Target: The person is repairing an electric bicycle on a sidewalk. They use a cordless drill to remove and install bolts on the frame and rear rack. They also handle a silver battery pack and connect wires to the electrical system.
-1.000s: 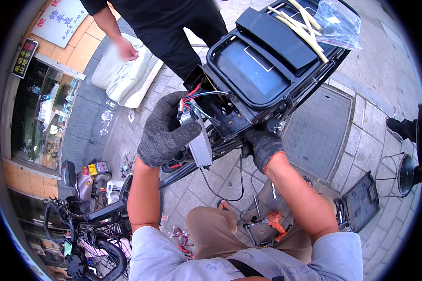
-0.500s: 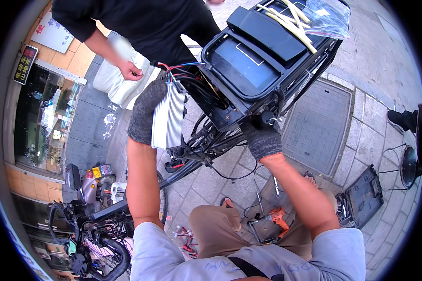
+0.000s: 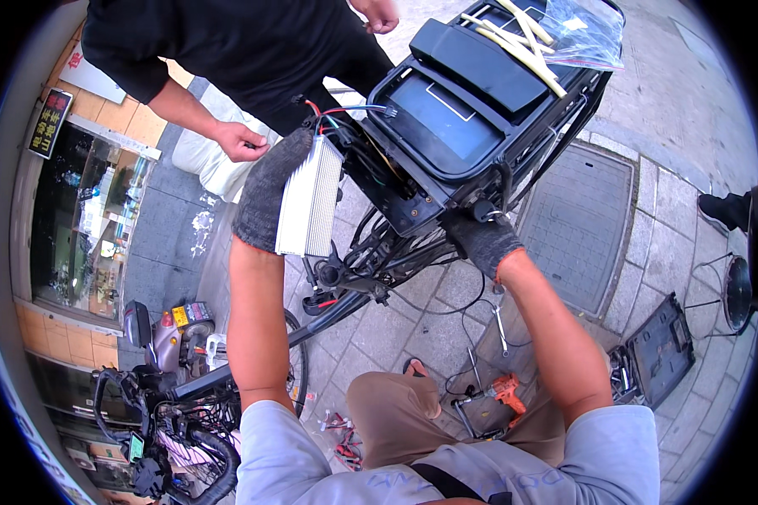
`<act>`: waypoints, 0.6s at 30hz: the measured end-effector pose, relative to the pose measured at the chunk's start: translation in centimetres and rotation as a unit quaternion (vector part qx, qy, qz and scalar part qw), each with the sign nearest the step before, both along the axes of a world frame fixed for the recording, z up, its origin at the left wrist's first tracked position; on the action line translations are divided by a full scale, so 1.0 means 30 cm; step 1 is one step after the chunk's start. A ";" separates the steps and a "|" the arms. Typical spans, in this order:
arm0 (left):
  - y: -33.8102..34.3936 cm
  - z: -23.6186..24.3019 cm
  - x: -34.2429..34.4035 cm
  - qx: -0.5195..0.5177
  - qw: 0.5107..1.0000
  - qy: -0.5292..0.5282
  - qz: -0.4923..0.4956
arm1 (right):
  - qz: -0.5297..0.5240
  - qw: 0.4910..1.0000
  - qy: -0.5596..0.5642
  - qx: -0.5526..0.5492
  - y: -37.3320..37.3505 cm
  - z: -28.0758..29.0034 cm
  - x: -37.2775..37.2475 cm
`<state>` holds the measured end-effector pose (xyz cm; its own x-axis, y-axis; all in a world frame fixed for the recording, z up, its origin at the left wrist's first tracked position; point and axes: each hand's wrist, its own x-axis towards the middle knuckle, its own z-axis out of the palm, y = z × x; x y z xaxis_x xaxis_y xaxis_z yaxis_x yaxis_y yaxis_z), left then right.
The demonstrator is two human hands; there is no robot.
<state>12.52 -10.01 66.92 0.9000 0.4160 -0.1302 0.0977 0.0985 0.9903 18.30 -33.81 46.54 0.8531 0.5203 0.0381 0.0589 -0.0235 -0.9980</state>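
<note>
My left hand [image 3: 268,195], in a dark grey knit glove, is closed round the side of a silver, finned controller box [image 3: 310,200]. Coloured wires [image 3: 327,118] come out of its upper end and reach toward the open compartment of a black electric bicycle [image 3: 408,210]. My right hand [image 3: 484,241], gloved alike, is at the near corner of the bicycle's rear frame, just below a black round part [image 3: 483,210]. Its fingers curl in under the frame, and what they grip is hidden.
Yellowish tubes [image 3: 526,50] and a clear plastic bag [image 3: 585,34] lie on the rack. A co-worker's hand [image 3: 240,141] is close to the wires. On the paving are an orange drill [image 3: 507,397], a wrench [image 3: 500,330] and an open tool case [image 3: 659,349]. Another bicycle's handlebar [image 3: 202,459] stands lower left.
The controller box has shifted slightly right and tilted in my left hand, its wires moving with it. The co-worker's hand has moved right, nearer the box. My right hand has shifted slightly right.
</note>
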 end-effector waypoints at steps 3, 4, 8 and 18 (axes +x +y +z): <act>-0.043 0.021 0.026 -0.017 0.999 0.009 0.034 | 0.050 0.989 0.130 0.057 -0.038 0.003 0.024; -0.047 0.024 0.030 -0.015 0.999 0.018 0.040 | 0.034 0.986 0.137 0.088 -0.034 -0.001 0.021; 0.040 0.012 0.041 0.003 1.000 0.021 0.002 | -0.014 0.981 0.120 0.149 0.034 -0.088 0.004; 0.028 0.044 0.038 -0.112 0.990 0.045 -0.071 | -0.025 0.968 -0.200 -0.151 0.058 -0.157 0.050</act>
